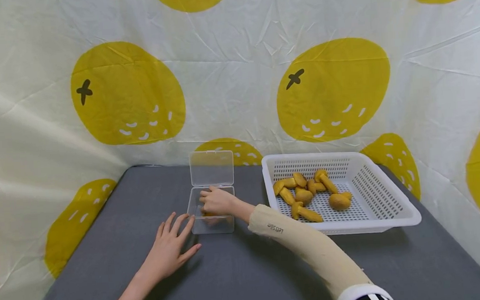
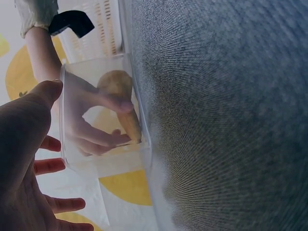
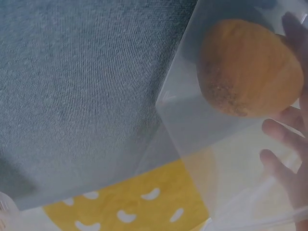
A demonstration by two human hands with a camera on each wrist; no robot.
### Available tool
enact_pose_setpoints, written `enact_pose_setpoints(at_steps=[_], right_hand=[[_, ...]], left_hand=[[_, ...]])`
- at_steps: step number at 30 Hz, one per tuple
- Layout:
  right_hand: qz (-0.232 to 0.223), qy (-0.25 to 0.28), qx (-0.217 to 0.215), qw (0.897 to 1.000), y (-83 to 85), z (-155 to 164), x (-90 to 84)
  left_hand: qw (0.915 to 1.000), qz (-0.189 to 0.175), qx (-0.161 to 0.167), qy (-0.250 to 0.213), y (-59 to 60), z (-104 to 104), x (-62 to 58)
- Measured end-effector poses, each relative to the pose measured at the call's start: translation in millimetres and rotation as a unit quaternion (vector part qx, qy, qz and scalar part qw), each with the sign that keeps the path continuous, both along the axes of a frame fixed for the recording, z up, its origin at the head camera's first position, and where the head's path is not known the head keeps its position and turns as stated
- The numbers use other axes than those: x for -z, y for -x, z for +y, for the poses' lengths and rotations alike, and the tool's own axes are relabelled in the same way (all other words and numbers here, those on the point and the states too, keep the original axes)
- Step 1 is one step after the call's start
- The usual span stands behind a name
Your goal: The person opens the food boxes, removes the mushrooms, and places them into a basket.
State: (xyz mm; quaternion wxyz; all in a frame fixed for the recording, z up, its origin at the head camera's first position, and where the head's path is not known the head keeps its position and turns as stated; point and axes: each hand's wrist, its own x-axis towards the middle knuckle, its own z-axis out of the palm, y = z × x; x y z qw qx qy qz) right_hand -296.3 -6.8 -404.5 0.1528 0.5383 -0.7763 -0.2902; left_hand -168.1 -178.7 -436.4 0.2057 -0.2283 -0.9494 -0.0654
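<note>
A clear plastic box (image 1: 214,226) stands on the grey table with its lid (image 1: 212,168) tipped up at the back. My right hand (image 1: 211,204) reaches down into the box and pinches a yellow-brown mushroom-shaped piece (image 2: 118,94) between thumb and fingers. Through the box wall (image 3: 216,144) in the right wrist view, the piece's rounded cap (image 3: 250,67) sits close to the box floor. To the box's left, my left hand (image 1: 181,233) lies flat on the table. Its straight fingertips (image 1: 188,221) touch the box's left wall (image 2: 103,72).
A white slotted basket (image 1: 366,226) stands right of the box with several more mushroom-shaped pieces (image 1: 303,196) inside. The grey table top (image 1: 253,279) is walled on three sides by a white cloth printed with yellow fruit (image 1: 127,93).
</note>
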Motion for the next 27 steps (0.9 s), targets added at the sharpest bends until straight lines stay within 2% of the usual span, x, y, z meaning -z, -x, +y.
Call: enact_pose_setpoints(at_steps=[8,13,18,24,27], right_hand=[[-0.003,0.020,-0.003,1.000,0.2,-1,2.8],[0.000,0.011,-0.008,1.000,-1.2,-1,1.9],[-0.005,0.004,-0.008,1.000,-3.9,0,-5.4],[-0.029,0.038,-0.008,0.999,-6.1,6,-15.5],[-0.021,0.044,-0.013,0.999,-7.8,9,-19.0]], left_hand=[[1.0000,-0.006,-0.001,-0.005,-0.4,0,-1.5],[1.0000,-0.009,-0.002,-0.001,-1.1,0,-0.8],[1.0000,-0.009,-0.002,0.000,-0.8,0,0.3],[1.0000,-0.008,-0.001,0.000,-0.2,0,0.4],[1.0000,-0.006,-0.001,0.000,-0.4,0,0.5]])
